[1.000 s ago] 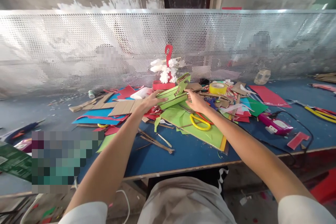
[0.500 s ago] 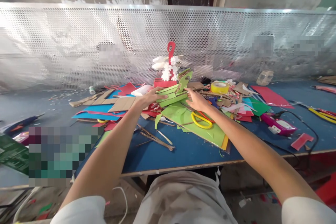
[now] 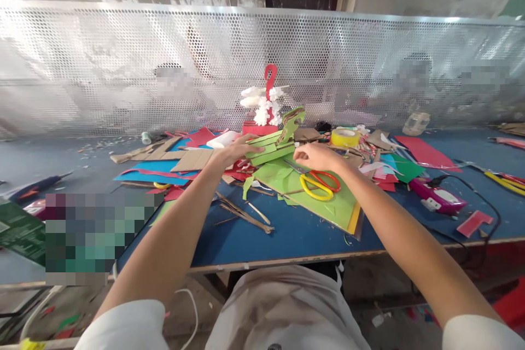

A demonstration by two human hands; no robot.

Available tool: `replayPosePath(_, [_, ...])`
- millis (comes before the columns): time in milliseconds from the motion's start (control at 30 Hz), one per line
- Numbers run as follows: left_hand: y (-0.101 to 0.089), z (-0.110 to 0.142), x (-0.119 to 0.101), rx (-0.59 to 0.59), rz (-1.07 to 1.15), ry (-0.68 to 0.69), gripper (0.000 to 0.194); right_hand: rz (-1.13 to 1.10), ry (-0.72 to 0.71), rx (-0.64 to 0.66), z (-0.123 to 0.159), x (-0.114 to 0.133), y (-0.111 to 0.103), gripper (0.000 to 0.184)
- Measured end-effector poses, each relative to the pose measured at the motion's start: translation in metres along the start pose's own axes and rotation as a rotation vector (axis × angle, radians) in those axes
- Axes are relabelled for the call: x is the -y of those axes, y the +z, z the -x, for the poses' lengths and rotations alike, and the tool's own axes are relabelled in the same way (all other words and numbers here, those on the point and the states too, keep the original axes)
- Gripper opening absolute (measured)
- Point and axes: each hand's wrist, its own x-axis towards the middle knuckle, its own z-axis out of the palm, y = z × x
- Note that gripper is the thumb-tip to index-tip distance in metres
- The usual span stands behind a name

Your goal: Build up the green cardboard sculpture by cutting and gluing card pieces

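Observation:
My left hand (image 3: 237, 153) grips the left end of a green cardboard craft (image 3: 270, 148), with the thumb along its front. It has a slatted, box-like base, and a curved upright hook (image 3: 293, 123) with bare cardboard showing at its edge. Just right of the base is my right hand (image 3: 315, 156), its fingers curled together; whatever is in them is hidden. Below that hand, scissors (image 3: 316, 188) with yellow and orange handles rest on green paper sheets (image 3: 340, 209). Behind the craft stands a red hook-shaped piece (image 3: 270, 77) with white paper flowers (image 3: 262, 112).
Cardboard strips (image 3: 192, 161) and blue paper (image 3: 151, 173) lie to the left. A yellow tape roll (image 3: 345, 137), red paper (image 3: 426, 152), a purple power adapter (image 3: 438, 196) and pliers (image 3: 502, 179) lie to the right. A perforated metal panel (image 3: 229, 65) borders the table's back.
My right hand has drawn back slightly to the right, off the green craft, and its fingers have curled in. More of the scissors' orange handle shows. My left hand keeps its hold.

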Motion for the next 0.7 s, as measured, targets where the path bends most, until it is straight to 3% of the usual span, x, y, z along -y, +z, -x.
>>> replayPosePath(133, [0.002,0.006,-0.007,0.002,0.026,-0.030,0.079,0.048,-0.188,0.102,-0.002,0.006,0.012,0.027])
replayPosePath(267, [0.006,0.014,-0.018,-0.041,0.024,-0.048,0.079,0.064,-0.251,0.152,-0.006,0.001,0.019,0.031])
replayPosePath(433, [0.006,0.017,-0.020,-0.062,-0.012,-0.045,0.079,0.066,-0.194,0.164,-0.007,-0.009,0.017,0.033])
replayPosePath(700, [0.000,-0.002,0.001,-0.025,0.004,-0.025,0.078,0.047,-0.073,0.228,-0.002,-0.006,0.003,0.046])
